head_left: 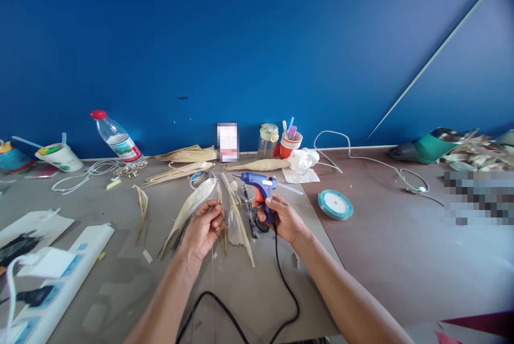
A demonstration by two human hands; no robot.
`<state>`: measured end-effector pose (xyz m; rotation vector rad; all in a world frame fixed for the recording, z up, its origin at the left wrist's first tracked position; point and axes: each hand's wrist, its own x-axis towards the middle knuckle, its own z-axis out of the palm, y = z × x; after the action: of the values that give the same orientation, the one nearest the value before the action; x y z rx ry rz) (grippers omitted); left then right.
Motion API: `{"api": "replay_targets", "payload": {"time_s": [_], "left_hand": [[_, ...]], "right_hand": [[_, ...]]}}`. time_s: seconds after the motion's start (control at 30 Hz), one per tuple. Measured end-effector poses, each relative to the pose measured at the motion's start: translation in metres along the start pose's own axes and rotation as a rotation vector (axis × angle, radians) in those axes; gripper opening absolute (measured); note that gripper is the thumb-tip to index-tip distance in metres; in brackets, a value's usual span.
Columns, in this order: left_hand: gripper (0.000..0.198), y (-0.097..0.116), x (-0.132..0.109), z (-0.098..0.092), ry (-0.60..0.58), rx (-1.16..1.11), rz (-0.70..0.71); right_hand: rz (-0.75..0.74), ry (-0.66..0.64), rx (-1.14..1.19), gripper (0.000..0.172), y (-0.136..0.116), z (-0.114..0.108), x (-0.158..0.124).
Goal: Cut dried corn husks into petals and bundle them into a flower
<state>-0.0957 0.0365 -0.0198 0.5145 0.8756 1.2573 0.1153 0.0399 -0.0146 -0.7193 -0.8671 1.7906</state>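
Note:
In my right hand [285,218] is a blue hot glue gun [261,182] with an orange trigger, its nozzle pointing left and its black cord trailing down toward me. My left hand [206,226] is closed in a pinch on a narrow strip of dried corn husk [219,193], just left of the nozzle and apart from it. A wide pale corn husk [191,203] lies beside the left hand, partly behind it. Between the hands another husk [237,223] fans out on the table. Black-handled scissors [252,221] lie partly hidden behind the right hand.
A white power strip [76,274] with plugs lies at the left. Along the blue wall stand a tilted plastic bottle [120,140], a glass jar [268,143] and red paper cups [289,146]. A teal ribbon spool [335,204] lies right of my hand; a green hair dryer [436,146] is farther right.

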Motion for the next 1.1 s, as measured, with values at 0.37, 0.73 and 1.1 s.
{"api": "replay_targets", "payload": {"time_s": [0.37, 0.73, 1.1], "left_hand": [[0.024, 0.001, -0.002, 0.002, 0.012, 0.003, -0.005], [0.024, 0.001, -0.002, 0.002, 0.013, 0.004, 0.005], [0.025, 0.001, -0.004, 0.004, 0.021, 0.016, 0.006]], "right_hand": [[0.063, 0.038, 0.047, 0.027, 0.000, 0.003, -0.001], [-0.021, 0.063, 0.007, 0.026, 0.001, 0.003, -0.001], [-0.044, -0.035, -0.079, 0.044, -0.010, -0.001, -0.008]]}}
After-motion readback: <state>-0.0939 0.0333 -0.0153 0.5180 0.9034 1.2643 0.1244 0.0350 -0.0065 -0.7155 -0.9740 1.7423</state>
